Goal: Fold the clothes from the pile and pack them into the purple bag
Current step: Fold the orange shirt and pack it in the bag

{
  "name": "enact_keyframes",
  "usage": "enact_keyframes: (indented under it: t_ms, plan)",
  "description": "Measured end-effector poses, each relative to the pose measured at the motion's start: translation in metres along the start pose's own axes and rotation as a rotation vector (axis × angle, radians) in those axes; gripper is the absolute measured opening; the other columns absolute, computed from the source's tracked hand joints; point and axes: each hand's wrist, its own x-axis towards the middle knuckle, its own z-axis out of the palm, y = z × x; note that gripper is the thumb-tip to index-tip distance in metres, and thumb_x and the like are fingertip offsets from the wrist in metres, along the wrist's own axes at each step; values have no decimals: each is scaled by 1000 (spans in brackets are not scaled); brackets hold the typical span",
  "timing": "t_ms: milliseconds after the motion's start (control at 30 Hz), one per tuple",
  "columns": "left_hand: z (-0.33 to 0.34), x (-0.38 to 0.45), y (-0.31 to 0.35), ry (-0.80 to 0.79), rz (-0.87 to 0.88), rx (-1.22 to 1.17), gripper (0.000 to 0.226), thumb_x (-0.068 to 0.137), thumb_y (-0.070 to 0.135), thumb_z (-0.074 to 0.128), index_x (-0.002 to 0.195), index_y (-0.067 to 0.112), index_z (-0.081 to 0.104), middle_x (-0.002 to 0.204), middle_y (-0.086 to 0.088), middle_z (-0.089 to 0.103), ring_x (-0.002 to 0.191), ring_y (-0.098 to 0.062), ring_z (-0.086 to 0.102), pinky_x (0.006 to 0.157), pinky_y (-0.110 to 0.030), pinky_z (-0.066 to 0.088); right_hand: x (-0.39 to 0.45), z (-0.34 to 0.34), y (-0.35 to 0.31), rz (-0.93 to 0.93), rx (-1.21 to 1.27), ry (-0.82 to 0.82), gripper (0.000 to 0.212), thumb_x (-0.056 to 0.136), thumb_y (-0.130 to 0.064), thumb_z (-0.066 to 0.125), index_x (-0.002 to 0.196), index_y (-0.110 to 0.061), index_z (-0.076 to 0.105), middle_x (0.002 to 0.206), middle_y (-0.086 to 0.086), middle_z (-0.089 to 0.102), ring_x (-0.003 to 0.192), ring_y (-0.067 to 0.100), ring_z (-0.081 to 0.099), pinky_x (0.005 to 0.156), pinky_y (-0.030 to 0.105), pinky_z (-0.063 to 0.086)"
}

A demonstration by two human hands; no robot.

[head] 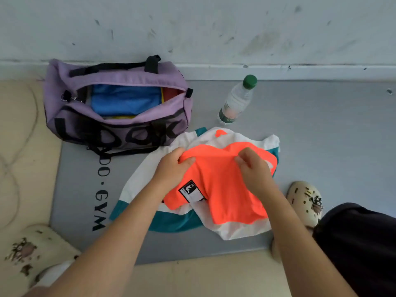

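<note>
**Hands gather orange garment beside open purple bag**

Grey matting (321, 125) covers most of the floor, printed with dark letters that end in "GYM", and it runs up to a scuffed pale wall (214, 28). Beige floor (21, 146) shows to the left of the mat and along its near edge.

On the mat's far left corner, against the wall, sits the purple bag (132, 73). Its top is unzipped and gaping, with a folded blue garment (124, 99) lying inside and slivers of yellow and red cloth at its edges. Black handles and large black lettering mark the bag's near side.

Just right of the bag and nearer the person lies a white and teal garment (150, 163), spread loosely on the mat and touching the bag's lower corner. On top of it is an orange garment (225, 189) with a black and white label near its left hem.

The left hand (171, 168) grips the orange cloth's upper left part, fingers curled over a bunched fold. The right hand (252, 168) pinches its upper right part between thumb and curled fingers.

A clear plastic bottle (237, 99) with a green cap stands on the mat to the right of the bag. A cream clog-style shoe (306, 202) rests at the right, another (32, 249) at the lower left.
</note>
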Motion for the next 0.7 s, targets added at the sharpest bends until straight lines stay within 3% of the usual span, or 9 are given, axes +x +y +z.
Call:
enact_keyframes:
  t_ms: [67, 133, 200, 300, 400, 500, 567, 633, 700]
  plan:
    - [-12, -14, 28, -57, -22, -234, 30, 87, 43, 66, 92, 16, 57, 83, 7, 60, 79, -13, 56, 73, -34, 44, -4, -18, -30, 36, 198, -17, 17, 97, -18, 54, 81, -20, 51, 55, -12, 43, 50, 2, 37, 51, 18, 30]
    - [-23, -38, 65, -229, -1, -415, 52, 72, 57, 72, 113, 27, 58, 105, 16, 67, 99, -6, 64, 85, -27, 51, -14, -37, -67, 26, 373, -68, 18, 98, -23, 53, 80, -22, 54, 57, -13, 44, 51, 3, 36, 51, 19, 31]
    - [-30, -63, 100, -340, 85, -458, 57, 66, 54, 77, 117, 35, 58, 105, 24, 70, 101, 1, 66, 81, -19, 51, -31, -58, -106, -32, 548, -118, 19, 99, -23, 54, 80, -23, 56, 58, -7, 47, 51, 6, 39, 50, 21, 33]
    - [-55, -94, 154, -205, 199, -411, 33, 75, 45, 74, 104, 32, 68, 98, 12, 76, 92, -3, 71, 77, -22, 52, -59, -94, -155, -157, 750, -74, 18, 98, -20, 57, 80, -20, 56, 56, -6, 46, 48, 4, 37, 46, 17, 30]
    - [-95, -126, 204, -81, 370, -317, 9, 90, 34, 69, 98, 37, 69, 91, 22, 74, 90, 5, 68, 80, -18, 52, -86, -134, -194, -264, 854, 42, 14, 93, -21, 63, 81, -18, 59, 65, -4, 55, 60, 10, 49, 56, 22, 39]
    - [-134, -162, 247, 45, 425, -469, 15, 95, 30, 63, 110, 27, 67, 105, 9, 74, 102, -8, 69, 94, -32, 53, -113, -166, -216, -378, 783, 64, 24, 81, -33, 69, 94, -15, 61, 86, 2, 64, 82, 16, 59, 76, 35, 50]
    - [-161, -186, 271, 69, 438, -698, 22, 95, 32, 62, 112, 18, 66, 107, -3, 75, 101, -17, 70, 89, -36, 55, -132, -178, -222, -418, 605, -185, 44, 77, -38, 72, 112, -13, 59, 103, 2, 68, 94, 11, 64, 84, 32, 53]
    - [-187, -207, 287, 101, 483, -826, 31, 91, 38, 62, 110, 15, 66, 104, -4, 76, 98, -18, 71, 82, -32, 57, -152, -182, -228, -395, 397, -427, 50, 77, -37, 79, 120, -21, 60, 112, -7, 71, 102, 5, 66, 90, 31, 54]
    - [-206, -224, 292, 191, 518, -770, 32, 88, 40, 65, 109, 16, 67, 104, -3, 76, 100, -18, 71, 83, -32, 56, -168, -187, -236, -365, 324, -456, 43, 77, -36, 80, 116, -24, 66, 110, -10, 73, 103, 7, 68, 95, 37, 53]
